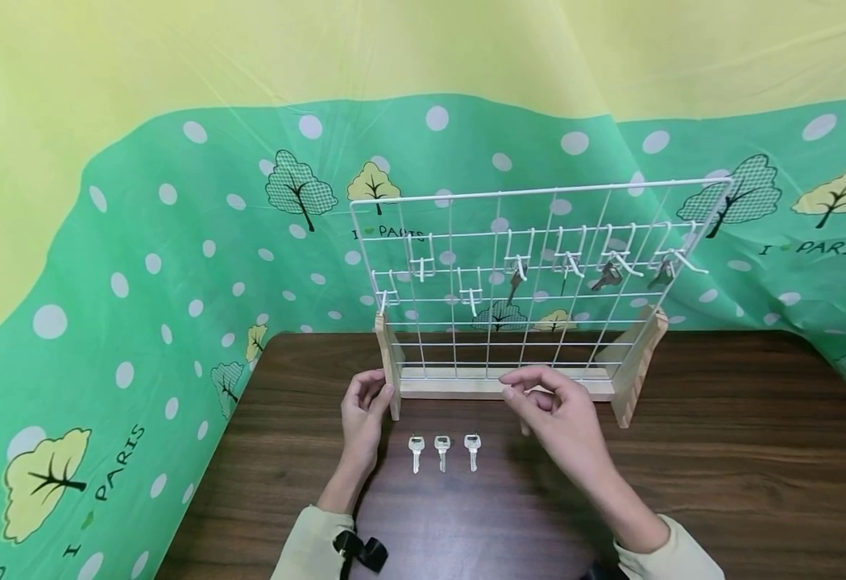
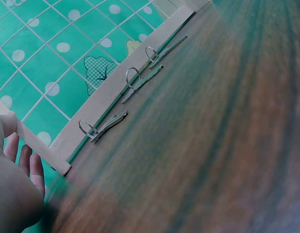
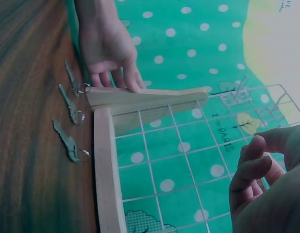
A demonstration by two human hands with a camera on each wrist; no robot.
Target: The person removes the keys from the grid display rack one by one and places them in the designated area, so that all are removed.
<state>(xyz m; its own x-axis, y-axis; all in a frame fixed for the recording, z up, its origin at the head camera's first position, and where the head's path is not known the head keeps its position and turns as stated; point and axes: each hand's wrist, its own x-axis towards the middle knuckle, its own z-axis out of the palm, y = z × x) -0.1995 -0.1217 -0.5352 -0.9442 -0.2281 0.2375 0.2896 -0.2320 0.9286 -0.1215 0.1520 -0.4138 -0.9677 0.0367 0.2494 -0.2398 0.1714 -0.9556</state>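
Here's the left hand (image 1: 365, 409) at the rack's left wooden support (image 1: 388, 354), thumb against the wood and fingers bent round behind it, a light grip on that upright. Over to the right hand (image 1: 561, 411), up in front of the wooden base bar (image 1: 452, 389), right of centre: thumb and forefinger close together, the other fingers loosely bent, and nothing to be seen in its grasp.

Between the hands, on the near side of the rack, three silver keys (image 1: 442, 443) lie side by side on the dark wood-grain table (image 1: 756, 451), just right of the left hand, heads to the far side, blades towards the near edge. The left wrist view picks out a ring on each!

Up on the white wire grid (image 1: 499, 193), white hooks (image 1: 570, 262) run across, and more keys (image 1: 607, 277) hang from hooks towards the right. The right wooden support (image 1: 636, 370) stands beyond the right hand, and a green dotted cloth (image 1: 198, 185) fills the far side.
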